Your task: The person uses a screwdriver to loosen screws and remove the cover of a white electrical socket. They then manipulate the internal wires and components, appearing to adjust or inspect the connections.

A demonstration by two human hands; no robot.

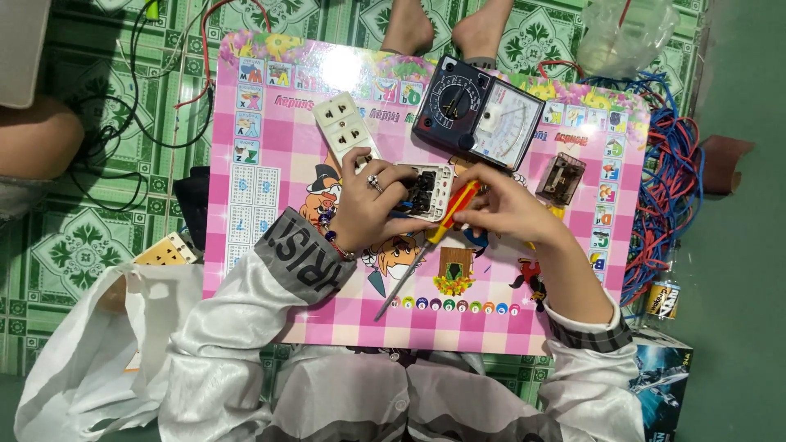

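Gripping a white socket module, the left hand had its fingers clamped around it above the pink board. Right hand fingers closed on a yellow-red screwdriver, shaft angled down-left. Second white outlet lay just beside; analog multimeter near, upper right.

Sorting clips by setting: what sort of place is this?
Probably a home floor used for electrical practice: green patterned tiles, a pink lap board with a multimeter, and loose wires.
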